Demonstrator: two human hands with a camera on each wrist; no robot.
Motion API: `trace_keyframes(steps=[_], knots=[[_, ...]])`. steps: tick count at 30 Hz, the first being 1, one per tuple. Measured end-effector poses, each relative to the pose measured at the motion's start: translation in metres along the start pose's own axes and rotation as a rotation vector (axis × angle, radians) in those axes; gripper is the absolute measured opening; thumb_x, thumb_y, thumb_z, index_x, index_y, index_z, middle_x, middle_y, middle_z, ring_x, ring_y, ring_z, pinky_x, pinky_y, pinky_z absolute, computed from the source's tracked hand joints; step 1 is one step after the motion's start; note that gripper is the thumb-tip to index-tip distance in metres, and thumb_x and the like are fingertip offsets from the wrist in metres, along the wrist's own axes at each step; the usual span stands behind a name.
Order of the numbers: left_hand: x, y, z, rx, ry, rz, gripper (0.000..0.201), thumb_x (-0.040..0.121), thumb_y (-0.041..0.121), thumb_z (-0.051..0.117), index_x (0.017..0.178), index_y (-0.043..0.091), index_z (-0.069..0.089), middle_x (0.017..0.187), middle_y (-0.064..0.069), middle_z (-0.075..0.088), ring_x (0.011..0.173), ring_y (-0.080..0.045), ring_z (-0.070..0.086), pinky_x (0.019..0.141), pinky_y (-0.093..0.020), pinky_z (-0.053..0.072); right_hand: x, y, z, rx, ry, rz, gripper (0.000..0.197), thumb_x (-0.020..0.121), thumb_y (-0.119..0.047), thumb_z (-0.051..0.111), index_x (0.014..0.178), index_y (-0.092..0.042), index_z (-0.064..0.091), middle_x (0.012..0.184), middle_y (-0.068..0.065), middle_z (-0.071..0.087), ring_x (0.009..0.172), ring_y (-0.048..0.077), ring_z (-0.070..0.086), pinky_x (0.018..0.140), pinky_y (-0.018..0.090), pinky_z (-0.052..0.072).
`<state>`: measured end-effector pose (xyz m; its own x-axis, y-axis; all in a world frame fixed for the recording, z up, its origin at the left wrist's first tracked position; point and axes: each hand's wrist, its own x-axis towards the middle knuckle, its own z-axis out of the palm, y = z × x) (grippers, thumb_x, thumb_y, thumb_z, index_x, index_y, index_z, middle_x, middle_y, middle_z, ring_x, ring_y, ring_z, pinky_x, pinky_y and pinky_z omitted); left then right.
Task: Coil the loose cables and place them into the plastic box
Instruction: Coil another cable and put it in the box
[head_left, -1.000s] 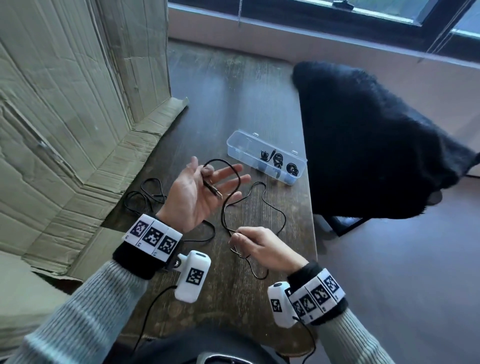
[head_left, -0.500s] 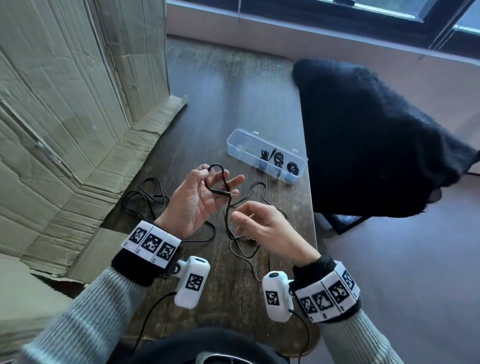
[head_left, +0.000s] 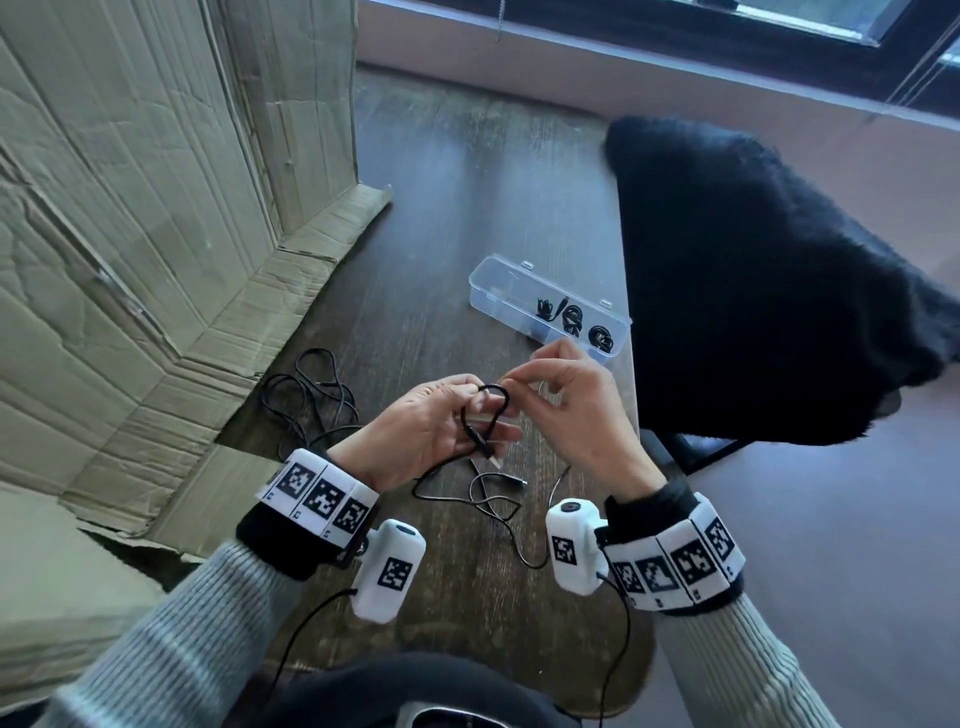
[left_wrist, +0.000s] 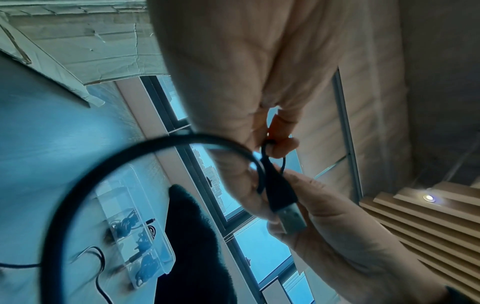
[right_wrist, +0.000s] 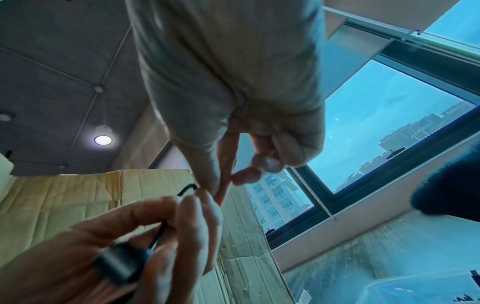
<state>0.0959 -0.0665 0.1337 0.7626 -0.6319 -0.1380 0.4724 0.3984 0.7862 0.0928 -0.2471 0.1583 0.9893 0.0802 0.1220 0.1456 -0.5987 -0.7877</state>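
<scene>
Over the dark wooden worktop (head_left: 457, 218), both hands meet just in front of the clear plastic box (head_left: 545, 306), which serves as the landmark here. The left hand (head_left: 431, 436) is nearer the person than the box; its fingers (head_left: 498, 431) curl around a black USB cable (head_left: 485, 415), which makes a small loop above the palm with the plug pointing down toward the wrist. In the left wrist view the metal USB plug (left_wrist: 292, 218) lies against the fingers while the cord arcs out in a wide loop. The right hand (head_left: 576, 410), just short of the box's near corner, pinches the top of the loop between thumb and forefinger; its other fingers are loosely bent. The rest of the cable trails from the hands down onto the worktop, on the person's side of the box, ending in a second plug lying there.

The box stands open near the worktop's right edge and holds three small coiled black cables (head_left: 574, 319) toward its right end. A loose tangle of black cable (head_left: 311, 400) lies on the worktop to the left of the box, close to the flattened cardboard (head_left: 156, 208). A black fluffy chair cover (head_left: 753, 291) is right of the box, past the worktop edge.
</scene>
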Motion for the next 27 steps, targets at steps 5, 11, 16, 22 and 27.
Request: trace_keyframes(steps=[5,11,16,22,27], knots=[[0.001,0.0,0.002,-0.062,0.055,-0.02,0.012,0.09,0.019,0.039,0.085,0.008,0.041,0.081,-0.002,0.068,0.082,-0.026,0.069,0.072,-0.036,0.057,-0.008,0.001,0.0,0.051,-0.117,0.013,0.005,0.087,-0.026,0.07,0.083,-0.026,0.073,0.094,-0.006,0.056,0.091,0.005,0.055,0.084,0.022,0.044],[0.005,-0.006,0.007,-0.06,0.172,-0.083,0.032,0.104,0.021,0.025,0.078,0.011,0.041,0.083,-0.011,0.068,0.082,-0.027,0.069,0.071,-0.034,0.055,-0.009,0.004,0.009,0.18,0.031,0.04,0.01,0.088,-0.017,0.069,0.081,-0.025,0.069,0.091,-0.005,0.063,0.08,-0.002,0.058,0.072,0.013,0.045],[0.011,-0.014,0.004,0.029,0.306,0.05,0.022,0.089,0.031,0.044,0.081,0.011,0.047,0.085,-0.002,0.064,0.083,-0.012,0.065,0.076,-0.03,0.053,-0.013,0.007,0.009,0.392,0.017,0.121,0.015,0.097,-0.019,0.056,0.083,-0.021,0.062,0.061,-0.004,0.059,0.059,0.018,0.053,0.059,0.035,0.046],[0.016,-0.003,0.009,-0.178,0.372,0.164,0.041,0.105,0.022,0.022,0.08,0.013,0.054,0.122,-0.018,0.057,0.117,-0.026,0.055,0.106,-0.042,0.041,-0.022,0.018,0.022,0.504,-0.005,0.23,0.013,0.1,-0.018,0.05,0.09,-0.018,0.06,0.055,-0.014,0.046,0.053,0.015,0.04,0.051,0.035,0.043],[0.018,0.001,0.013,-0.34,0.323,0.133,0.034,0.104,0.022,0.022,0.075,0.016,0.038,0.128,-0.021,0.059,0.12,-0.027,0.058,0.103,-0.037,0.045,-0.032,0.018,0.037,0.703,-0.015,0.351,0.014,0.099,-0.015,0.052,0.091,-0.011,0.062,0.052,-0.01,0.039,0.044,0.008,0.035,0.039,0.02,0.033]])
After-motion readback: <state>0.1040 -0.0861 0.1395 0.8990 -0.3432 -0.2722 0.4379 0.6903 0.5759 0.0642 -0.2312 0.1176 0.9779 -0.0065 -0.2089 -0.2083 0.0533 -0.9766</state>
